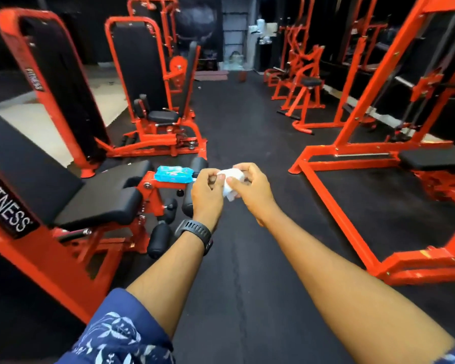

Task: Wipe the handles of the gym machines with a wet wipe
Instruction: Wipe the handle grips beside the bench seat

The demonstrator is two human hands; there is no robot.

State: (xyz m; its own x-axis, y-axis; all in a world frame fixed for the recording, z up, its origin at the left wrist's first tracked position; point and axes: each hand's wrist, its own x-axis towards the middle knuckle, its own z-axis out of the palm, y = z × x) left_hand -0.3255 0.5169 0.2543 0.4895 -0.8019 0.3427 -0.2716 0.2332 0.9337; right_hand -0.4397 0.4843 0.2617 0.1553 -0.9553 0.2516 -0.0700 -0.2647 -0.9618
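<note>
A white wet wipe [231,181], crumpled and folded, sits between my two hands in front of me above the dark floor. My left hand [208,191], with a black watch on its wrist, pinches the wipe's left edge. My right hand [250,186] grips the wipe from the right with curled fingers. A blue pack of wet wipes [173,174] lies on the orange arm of the leg machine [95,195] just left of my hands.
Orange-framed gym machines with black pads stand on both sides: a seated machine [153,101] at the back left, a large cable frame [378,143] on the right. A dark rubber floor aisle [237,122] runs ahead between them.
</note>
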